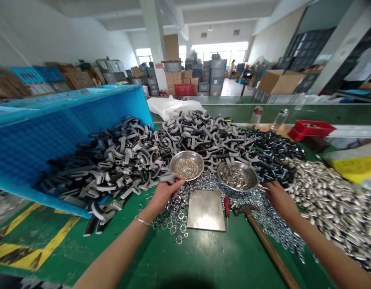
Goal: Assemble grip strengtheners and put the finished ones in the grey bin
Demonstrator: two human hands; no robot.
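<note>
My left hand (164, 195) is closed on a grey metal part (167, 178), just left of a round steel dish (188, 165) of small brass-coloured pieces. My right hand (280, 199) has its fingers bent together beside a second dish (238, 176) holding small metal pins; a small light-coloured piece shows at its fingertips, too small to name. Between the hands lie a square metal plate (206, 210), a red-handled screwdriver (227, 208) and a hammer (263, 237) with a wooden handle. Loose metal rings (175, 224) lie near my left wrist.
A blue crate (119, 96) lies on its side at the left, spilling grey and black handles (122, 160). Black-headed screws (272, 152) and silver cylinders (332, 204) are heaped at the right. Behind them are a red bin (311, 129) and two clear bottles.
</note>
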